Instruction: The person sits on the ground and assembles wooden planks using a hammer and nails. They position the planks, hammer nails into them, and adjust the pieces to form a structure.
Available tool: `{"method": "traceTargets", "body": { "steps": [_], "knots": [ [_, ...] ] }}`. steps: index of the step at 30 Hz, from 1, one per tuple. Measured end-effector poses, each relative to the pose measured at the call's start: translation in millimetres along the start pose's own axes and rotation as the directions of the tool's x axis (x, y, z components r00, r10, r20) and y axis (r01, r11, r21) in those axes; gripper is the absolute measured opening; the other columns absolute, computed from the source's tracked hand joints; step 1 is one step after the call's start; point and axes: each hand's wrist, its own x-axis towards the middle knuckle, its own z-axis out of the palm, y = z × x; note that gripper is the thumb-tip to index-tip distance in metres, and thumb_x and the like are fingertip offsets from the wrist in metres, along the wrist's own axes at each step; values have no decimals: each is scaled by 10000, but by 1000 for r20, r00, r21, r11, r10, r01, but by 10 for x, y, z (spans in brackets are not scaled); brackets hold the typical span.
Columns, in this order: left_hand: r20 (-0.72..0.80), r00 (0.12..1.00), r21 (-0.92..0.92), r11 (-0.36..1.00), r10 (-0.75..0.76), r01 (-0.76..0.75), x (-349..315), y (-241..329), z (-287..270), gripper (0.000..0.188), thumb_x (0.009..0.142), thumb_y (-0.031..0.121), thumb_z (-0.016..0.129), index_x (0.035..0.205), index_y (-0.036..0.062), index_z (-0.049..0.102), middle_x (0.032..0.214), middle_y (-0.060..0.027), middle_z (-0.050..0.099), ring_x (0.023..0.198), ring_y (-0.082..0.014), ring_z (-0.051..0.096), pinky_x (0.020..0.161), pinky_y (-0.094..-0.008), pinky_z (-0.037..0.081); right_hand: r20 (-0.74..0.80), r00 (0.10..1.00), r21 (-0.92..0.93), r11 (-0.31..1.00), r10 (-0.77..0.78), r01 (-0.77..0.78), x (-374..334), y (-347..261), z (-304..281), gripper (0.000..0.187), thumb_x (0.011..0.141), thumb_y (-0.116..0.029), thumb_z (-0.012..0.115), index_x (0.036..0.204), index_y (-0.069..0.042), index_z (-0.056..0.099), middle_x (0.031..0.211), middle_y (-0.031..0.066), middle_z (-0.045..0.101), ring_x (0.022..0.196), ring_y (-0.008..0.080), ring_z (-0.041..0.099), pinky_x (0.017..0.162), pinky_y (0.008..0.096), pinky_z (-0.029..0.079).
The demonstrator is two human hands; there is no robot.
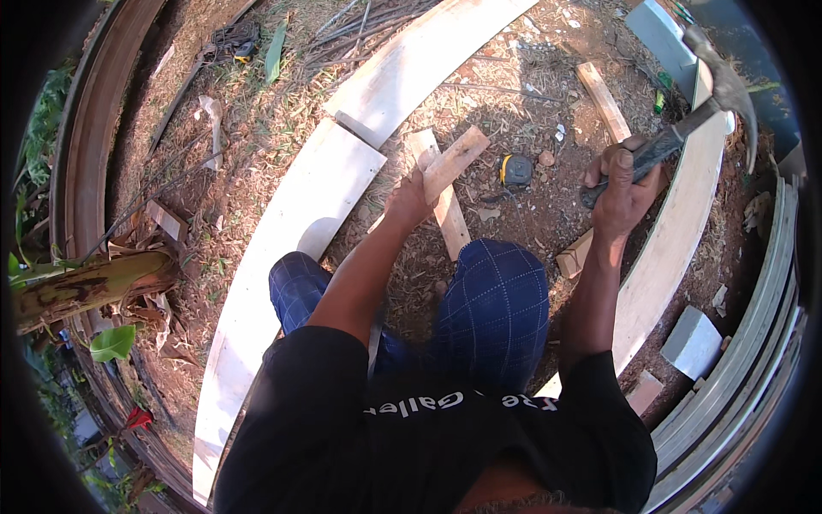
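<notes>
My right hand [622, 193] is closed round the handle of a claw hammer [728, 90], raised over the right side with its metal head at the upper right. My left hand [408, 201] grips a short wooden board [458, 161], its fingers partly hidden by it. That piece slants across another short wooden strip [449, 221], forming a cross between my knees and the long planks. Whether the two pieces are fastened together, I cannot tell. A black and yellow tape measure [515, 170] lies on the ground just right of the crossed pieces.
Long pale planks [282, 231] run along the left and top. Another long board [676, 227] lies on the right, near a wood block [575, 254] and a short batten [604, 103]. A grey block [692, 343] and stacked boards [736, 368] stand farther right. Banana-like stem [94, 287] at left.
</notes>
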Motion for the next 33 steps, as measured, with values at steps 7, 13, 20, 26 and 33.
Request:
{"method": "traceTargets", "body": {
  "steps": [7, 13, 20, 26, 33],
  "knots": [
    [-34, 996, -28, 997, 77, -78, 91, 127, 16, 785, 858, 409, 752, 1396, 5, 347, 1231, -347, 590, 1144, -512, 622, 984, -571, 512, 48, 871, -746, 597, 489, -294, -1349, 1702, -362, 334, 980, -289, 647, 1143, -39, 498, 912, 196, 686, 850, 340, 709, 765, 490, 552],
    [-33, 997, 48, 997, 68, -67, 29, -61, 98, 762, 876, 443, 736, 1367, 1, 355, 1223, -362, 578, 1131, -512, 631, 977, -573, 515, -152, 816, -416, 713, 558, -565, -624, 985, -392, 320, 971, -321, 688, 1062, -47, 551, 751, 49, 593, 638, 140, 575, 590, 332, 493],
    [8, 1000, 63, 998, -7, 6, -6, 81, -25, 766, 853, 376, 764, 1392, 23, 350, 1267, -306, 577, 1158, -486, 632, 992, -543, 523, -255, 823, 75, 838, -508, 540, -208, 136, 205, 285, 1034, -288, 627, 1008, -123, 396, 713, 53, 505, 568, 147, 531, 531, 352, 536],
    [-4, 999, 69, 997, 46, -46, 60, 120, -59, 823, 860, 380, 770, 1456, 42, 314, 1301, -300, 563, 1184, -477, 625, 999, -532, 532, 53, 764, -713, 560, 642, -421, -1453, 1776, -262, 280, 929, -225, 700, 1069, -10, 588, 817, 177, 624, 729, 299, 625, 720, 446, 501],
    [-26, 999, 69, 997, 43, -41, 31, -41, 35, 801, 871, 454, 736, 1408, 11, 342, 1252, -336, 574, 1112, -491, 645, 954, -559, 533, -26, 972, 177, 956, -232, 233, -109, -99, 90, 375, 975, -363, 714, 1140, -118, 482, 756, 46, 557, 594, 163, 541, 576, 328, 510]
  ]
}}
